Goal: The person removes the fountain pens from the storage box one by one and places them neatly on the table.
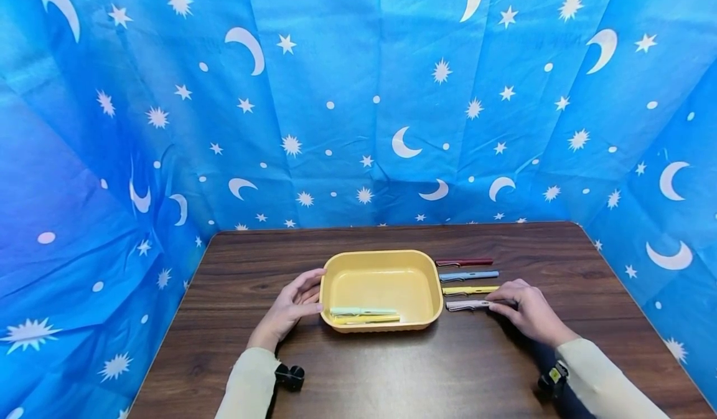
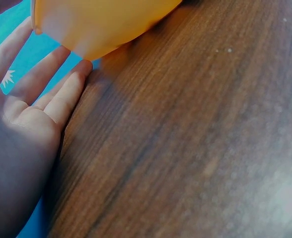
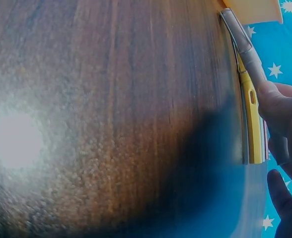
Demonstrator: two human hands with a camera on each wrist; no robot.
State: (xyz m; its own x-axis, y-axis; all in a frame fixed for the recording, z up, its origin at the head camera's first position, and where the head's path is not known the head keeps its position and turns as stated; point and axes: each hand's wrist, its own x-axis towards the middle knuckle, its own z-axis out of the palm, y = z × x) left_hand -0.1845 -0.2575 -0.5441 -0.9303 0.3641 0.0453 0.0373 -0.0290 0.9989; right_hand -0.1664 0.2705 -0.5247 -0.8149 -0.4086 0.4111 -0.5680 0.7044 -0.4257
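A yellow tray (image 1: 386, 258) sits on the table, holding a mint-green pen (image 1: 358, 311) and a yellow pen (image 1: 386, 319) along its near side. Against the tray's left end rests my left hand (image 1: 291, 301), its fingers extended and touching the wall, as the left wrist view (image 2: 36, 109) also shows. My right hand (image 1: 529, 310) pinches a silver-grey pen (image 1: 467, 306) between thumb and fingers, right of the tray. Beyond it lie a second yellow pen (image 1: 467, 291), a blue-grey pen (image 1: 467, 276) and a dark red pen (image 1: 465, 262). In the right wrist view the grey pen (image 3: 240, 37) looks slightly raised.
The wooden table (image 1: 392, 375) has its far edge against a blue curtain (image 1: 347, 126) with moons and stars, which also hangs at both sides. Each wrist wears a small black camera, such as the left one (image 1: 289, 377).
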